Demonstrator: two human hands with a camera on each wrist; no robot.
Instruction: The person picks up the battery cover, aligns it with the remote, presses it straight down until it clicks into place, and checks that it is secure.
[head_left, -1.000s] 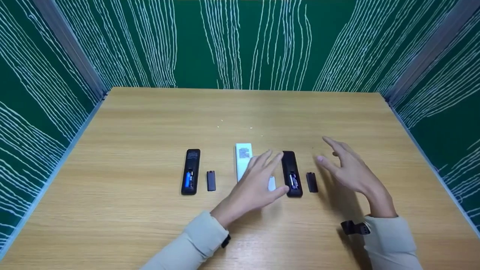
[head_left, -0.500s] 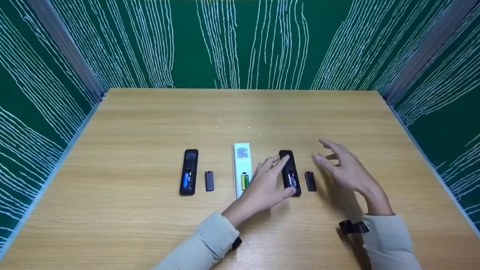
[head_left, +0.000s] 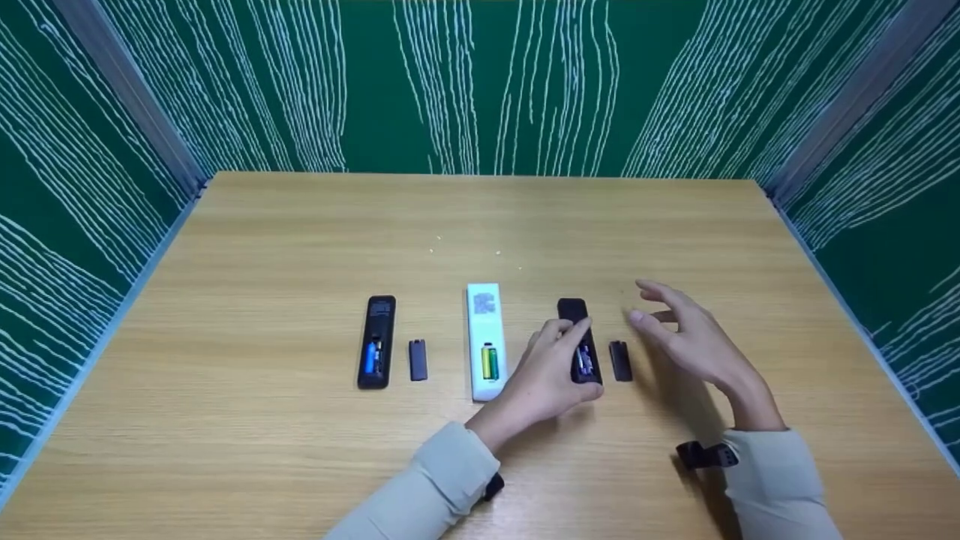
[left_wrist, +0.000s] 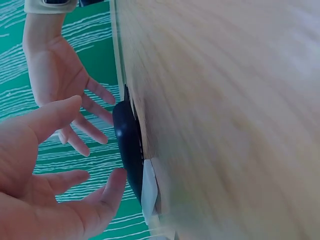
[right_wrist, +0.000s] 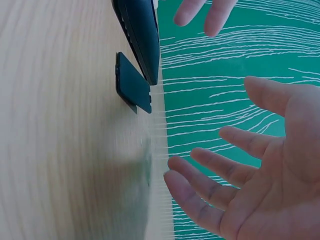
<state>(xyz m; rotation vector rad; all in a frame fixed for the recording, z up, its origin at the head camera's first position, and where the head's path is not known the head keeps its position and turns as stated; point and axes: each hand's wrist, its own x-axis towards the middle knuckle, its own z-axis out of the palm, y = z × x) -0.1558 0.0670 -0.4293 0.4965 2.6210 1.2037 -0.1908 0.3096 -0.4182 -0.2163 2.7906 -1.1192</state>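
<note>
My left hand (head_left: 544, 375) hovers over the right black remote control (head_left: 571, 309), its thumb near the lower end and its fingers spread above it. In the left wrist view that hand's fingers are parted, and a fingertip appears close to the remote; whether it touches cannot be told. Two batteries (head_left: 585, 361) show in the remote's uncovered compartment. To its right lies a small black battery cover (head_left: 620, 361). Beyond that cover, my right hand (head_left: 694, 341) hangs above the table with fingers loosely bent, holding nothing.
A white remote control (head_left: 486, 319) with green-yellow batteries lies left of my left hand. Farther left are another black remote control (head_left: 381, 319) with a blue battery and a second black cover (head_left: 418, 360). Tiny white specks dot the wooden table (head_left: 315, 232). Green walls surround it.
My left hand has moved right, from over the white remote control to over the right black one, uncovering the white one's batteries. My right hand has barely moved.
</note>
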